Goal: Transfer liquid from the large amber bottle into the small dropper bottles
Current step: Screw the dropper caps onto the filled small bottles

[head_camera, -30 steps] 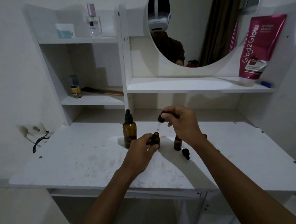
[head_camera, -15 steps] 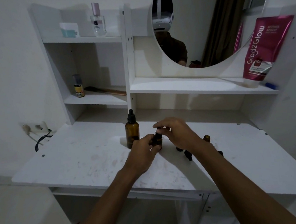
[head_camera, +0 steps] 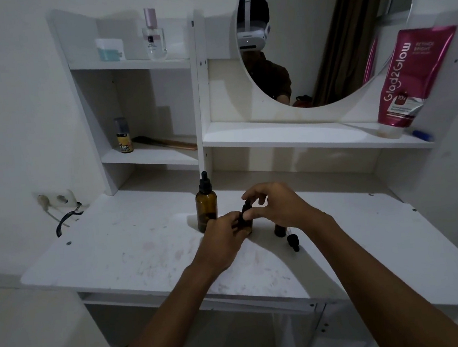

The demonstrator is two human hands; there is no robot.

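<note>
Black dropper top (head_camera: 246, 206), held high a second ago, is now pinched onto the small brown glass bottle (head_camera: 247, 225) by fingers (head_camera: 254, 213) of the right hand (head_camera: 279, 207), the bottle being gripped on the white table (head_camera: 117, 255) by the left hand (head_camera: 223, 237), so it seems filled.

Desk top (head_camera: 135, 256): white, scuffed, pinkish stains mid-surface. On it, upright: lg amber bottle (head_camera: 206, 205) w/ black dropper cap, rear centre; small dropper bottle (head_camera: 246, 223) just to its R; 2nd small bottle (head_camera: 280, 230) further R, partly hidden. A loose black dropper (head_camera: 292, 242) lies flat beside 2nd small bottle, nearer front edge.
</note>
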